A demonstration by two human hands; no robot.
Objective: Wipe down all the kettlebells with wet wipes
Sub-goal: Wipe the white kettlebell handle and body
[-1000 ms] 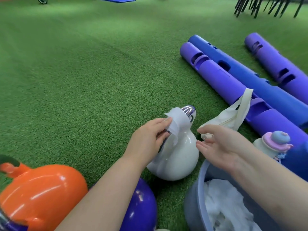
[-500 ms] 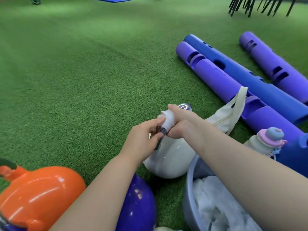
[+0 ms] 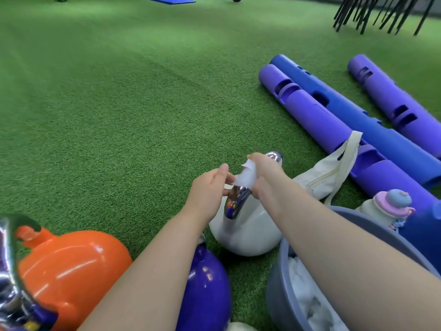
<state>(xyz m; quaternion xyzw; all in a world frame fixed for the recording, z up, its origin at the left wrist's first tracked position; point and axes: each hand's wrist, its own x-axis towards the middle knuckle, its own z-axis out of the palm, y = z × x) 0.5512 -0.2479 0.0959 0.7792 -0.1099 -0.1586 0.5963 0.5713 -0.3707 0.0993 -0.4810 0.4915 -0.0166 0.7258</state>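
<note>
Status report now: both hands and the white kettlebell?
Left hand and right hand hold wet wipe on white kettlebell handle. Nothing blocking.

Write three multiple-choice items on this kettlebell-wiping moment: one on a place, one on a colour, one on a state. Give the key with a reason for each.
1. Where does the cream bag lie?
A. In the tub
B. On the turf against a purple tube
C. On the orange kettlebell

2. What colour is the body of the kettlebell being wiped?
A. White
B. Orange
C. Green

3. What is the right hand doing?
A. Resting flat on the turf
B. Reaching into the tub
C. Gripping the wet wipe on the handle

Key:
1 B, its strap drapes over the purple tube.
2 A, the white kettlebell sits under both hands.
3 C, its fingers curl round the wet wipe while the left hand pinches the wipe's edge.
</note>
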